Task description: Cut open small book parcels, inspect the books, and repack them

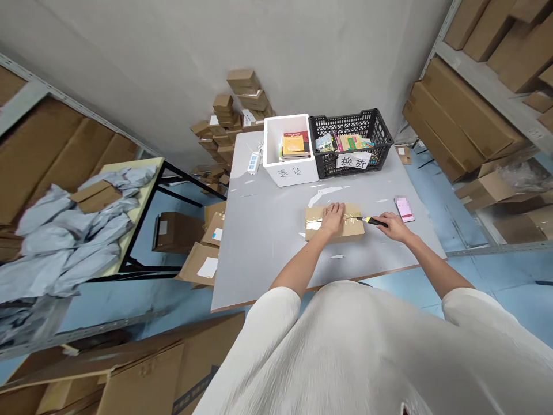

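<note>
A flat brown cardboard parcel sealed with clear shiny tape (334, 223) lies on the pale grey table top (268, 230), and everything else is placed from it. The left hand (333, 217) lies spread, palm down, on top of the parcel, pressing on it rather than gripping. The right hand (392, 225), just beside the parcel's right end, is clenched around a black-and-yellow utility knife (372, 221) whose tip points at that end; whether the blade touches the tape is too small to tell. Just past the right hand, further from the parcel, lies a pink phone (405, 208). Behind the parcel, toward the wall, stand a white foam box of books with a handwritten label (286, 151) and, beside it, a black plastic lattice crate of books with a paper sign (351, 142). Left of the parcel, beyond the table edge, grey plastic mailer bags (69, 230) are heaped on a yellow-topped side table.
</note>
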Demonstrator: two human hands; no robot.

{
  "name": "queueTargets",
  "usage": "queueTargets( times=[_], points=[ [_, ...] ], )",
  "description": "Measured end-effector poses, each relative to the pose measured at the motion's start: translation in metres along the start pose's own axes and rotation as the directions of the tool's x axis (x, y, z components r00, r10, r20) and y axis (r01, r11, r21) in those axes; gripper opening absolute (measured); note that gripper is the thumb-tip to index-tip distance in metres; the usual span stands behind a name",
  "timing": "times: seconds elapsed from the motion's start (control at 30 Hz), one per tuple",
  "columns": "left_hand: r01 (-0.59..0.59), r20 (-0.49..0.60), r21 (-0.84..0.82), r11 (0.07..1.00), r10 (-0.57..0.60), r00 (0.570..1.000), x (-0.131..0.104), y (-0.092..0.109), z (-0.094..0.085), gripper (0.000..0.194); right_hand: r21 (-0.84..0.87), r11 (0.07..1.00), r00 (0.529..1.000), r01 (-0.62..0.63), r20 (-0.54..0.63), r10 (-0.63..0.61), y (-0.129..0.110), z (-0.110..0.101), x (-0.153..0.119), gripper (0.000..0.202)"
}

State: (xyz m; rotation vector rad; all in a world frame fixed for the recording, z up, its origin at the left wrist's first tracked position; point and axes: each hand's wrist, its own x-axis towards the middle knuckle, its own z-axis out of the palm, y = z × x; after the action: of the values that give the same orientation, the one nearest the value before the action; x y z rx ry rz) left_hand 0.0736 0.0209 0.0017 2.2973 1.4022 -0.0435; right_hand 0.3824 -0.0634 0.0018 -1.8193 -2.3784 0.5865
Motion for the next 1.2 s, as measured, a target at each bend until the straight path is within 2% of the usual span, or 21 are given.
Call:
queueTargets(
  times=[0.2, 0.37, 0.5, 0.67, 0.77, 0.87, 0.93, 1.03, 1.2],
  points=[
    [0.008, 0.013, -0.013, 1.000, -0.008, 1.000, -0.001, 0.000, -0.002, 0.070, -0.004, 1.000, 0.998, -0.013, -0.056, 0.012, 0.006, 0.005, 0.000, 0.052],
    [-0.010, 0.008, -0.024, 1.000, 0.010, 1.000, -0.003, -0.001, -0.001, 0.066, 0.080, 0.990, 0.971, -0.115, -0.203, 0.129, 0.030, -0.004, -0.001, 0.053],
    [0.012, 0.013, -0.044, 0.999, -0.012, 1.000, -0.003, -0.002, 0.000, 0.068, 0.133, 0.981, 0.965, -0.140, -0.202, 0.165, 0.035, -0.002, 0.005, 0.059],
    [-0.016, 0.011, -0.042, 0.999, 0.017, 1.000, -0.019, -0.009, 0.001, 0.069, 0.242, 0.965, 0.975, -0.103, -0.166, 0.146, 0.003, 0.010, 0.033, 0.054],
    [-0.047, 0.019, -0.019, 0.999, 0.047, 0.999, -0.040, -0.018, 0.003, 0.084, 0.281, 0.959, 0.984, -0.048, -0.154, 0.095, -0.028, 0.010, 0.063, 0.051],
    [-0.052, 0.030, 0.012, 0.999, 0.051, 0.998, -0.058, -0.027, 0.005, 0.094, 0.228, 0.974, 0.993, 0.008, -0.114, 0.018, -0.059, 0.005, 0.096, 0.047],
    [-0.035, 0.018, 0.024, 0.999, 0.035, 0.999, -0.065, -0.033, 0.005, 0.089, 0.219, 0.976, 0.999, 0.021, -0.044, -0.012, -0.077, 0.004, 0.111, 0.045],
    [0.007, -0.017, 0.022, 1.000, -0.007, 1.000, -0.066, -0.040, 0.002, 0.078, 0.203, 0.979, 1.000, -0.025, 0.014, 0.022, -0.095, 0.005, 0.122, 0.045],
    [0.049, -0.068, 0.037, 0.998, -0.046, 0.997, -0.061, -0.042, -0.004, 0.062, 0.154, 0.988, 1.000, -0.008, 0.004, 0.007, -0.100, 0.007, 0.127, 0.048]
  ],
)
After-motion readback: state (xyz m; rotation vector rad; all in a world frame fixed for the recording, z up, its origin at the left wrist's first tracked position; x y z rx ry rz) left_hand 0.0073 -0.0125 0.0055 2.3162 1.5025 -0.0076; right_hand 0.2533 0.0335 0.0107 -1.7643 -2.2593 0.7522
